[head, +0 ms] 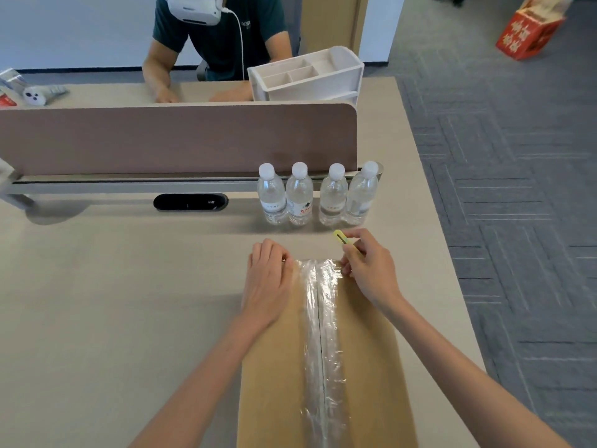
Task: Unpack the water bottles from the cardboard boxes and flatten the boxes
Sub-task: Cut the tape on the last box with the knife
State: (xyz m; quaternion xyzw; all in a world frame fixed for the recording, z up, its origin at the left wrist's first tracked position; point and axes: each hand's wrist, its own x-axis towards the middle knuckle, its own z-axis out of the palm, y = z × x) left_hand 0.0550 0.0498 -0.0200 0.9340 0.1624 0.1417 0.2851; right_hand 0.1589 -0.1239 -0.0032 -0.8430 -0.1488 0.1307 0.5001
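A brown cardboard box lies on the desk in front of me, its top flaps sealed by wrinkled clear tape along the middle seam. My left hand rests on the box's far left corner, fingers curled over the edge. My right hand grips a small yellow utility knife at the far right corner, next to the tape's end. Several clear water bottles with white caps stand upright in a row just beyond the box, against the divider.
A brown divider panel crosses the desk behind the bottles, with a black cable slot before it. A person sits opposite beside a white organiser. The desk's right edge drops to grey carpet, where a red box stands.
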